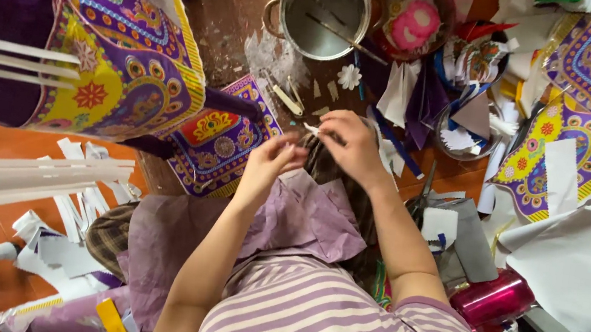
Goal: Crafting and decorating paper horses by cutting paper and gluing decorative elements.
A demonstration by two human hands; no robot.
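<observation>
White scrap [311,128] too small to identify

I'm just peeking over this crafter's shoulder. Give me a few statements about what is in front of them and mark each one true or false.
1. The right hand pinches a small white paper piece. True.
2. The metal pot is full of water. False: it holds only a couple of thin sticks.
3. The left hand is close to the right hand, above crumpled purple paper. True.
4. A shiny pink roll lies by the person's right elbow. True.
5. The patterned sheet under the hands is plain green. False: it is purple with yellow and red ornament.
6. The person wears a plain black shirt. False: the shirt is striped purple and white.
</observation>
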